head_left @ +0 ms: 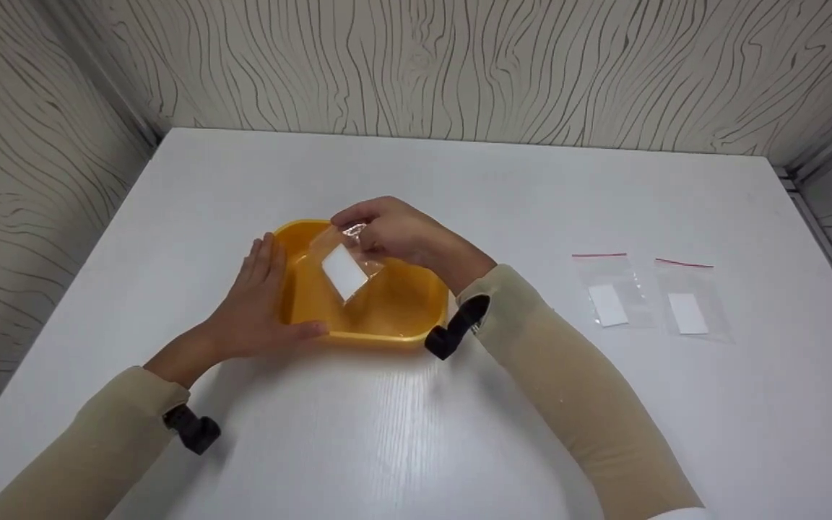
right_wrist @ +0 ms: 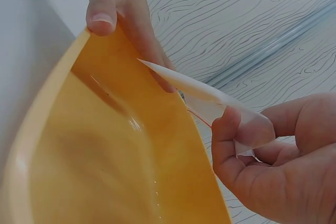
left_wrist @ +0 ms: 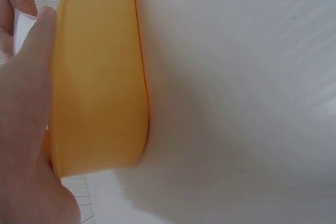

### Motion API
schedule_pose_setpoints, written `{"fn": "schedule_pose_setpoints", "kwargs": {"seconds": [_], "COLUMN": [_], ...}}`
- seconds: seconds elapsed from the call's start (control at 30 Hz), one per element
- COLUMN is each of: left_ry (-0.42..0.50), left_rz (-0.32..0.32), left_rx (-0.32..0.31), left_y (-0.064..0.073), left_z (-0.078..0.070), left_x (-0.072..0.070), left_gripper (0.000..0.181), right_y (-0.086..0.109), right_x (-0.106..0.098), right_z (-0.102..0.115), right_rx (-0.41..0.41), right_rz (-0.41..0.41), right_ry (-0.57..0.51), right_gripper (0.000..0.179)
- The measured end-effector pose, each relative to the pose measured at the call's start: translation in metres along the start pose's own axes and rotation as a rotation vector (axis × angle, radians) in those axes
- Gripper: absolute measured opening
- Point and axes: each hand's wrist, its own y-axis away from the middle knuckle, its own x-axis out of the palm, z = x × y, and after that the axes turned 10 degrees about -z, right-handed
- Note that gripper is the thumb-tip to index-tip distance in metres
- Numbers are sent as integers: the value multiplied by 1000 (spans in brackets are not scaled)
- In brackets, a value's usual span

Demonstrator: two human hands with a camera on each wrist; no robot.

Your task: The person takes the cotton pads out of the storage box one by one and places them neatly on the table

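Note:
A yellow plastic basin point(head_left: 405, 300) stands on the white table. My left hand point(head_left: 257, 307) holds its left end, fingers along the left side and thumb over the near rim; the right wrist view shows that thumb point(right_wrist: 102, 18) hooked on the rim. Over the basin my right hand point(head_left: 401, 235) pinches a small clear zip bag point(head_left: 374, 267) with a white card point(head_left: 344, 272) in it. The bag hangs tilted above the basin's inside, its upper edge hidden by the fingers. In the left wrist view the basin's outer wall point(left_wrist: 100, 77) fills the middle.
Two more clear zip bags with red seals, the nearer-left one point(head_left: 636, 289) and the right one point(head_left: 712, 303), lie flat on the table point(head_left: 531, 195) to the right, each holding a white card. A patterned wall point(head_left: 416, 65) rises behind the table's far edge.

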Motion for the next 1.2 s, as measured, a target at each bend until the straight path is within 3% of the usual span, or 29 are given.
{"fn": "schedule_pose_setpoints", "kwargs": {"seconds": [0.33, 0.57, 1.2], "left_ry": [1, 6, 1], "left_rz": [7, 7, -1], "left_rx": [-11, -20, -27], "left_y": [0, 1, 1], "left_z": [-1, 1, -1], "left_x": [-1, -1, -1], "left_gripper": [132, 133, 132], "right_y": [8, 14, 34], "right_x": [-10, -16, -48], "right_z": [2, 1, -3], "right_rx": [-22, -26, -22], "right_rz": [-12, -31, -115], "right_ry": [-59, -177, -192], "right_gripper": [48, 41, 49]}}
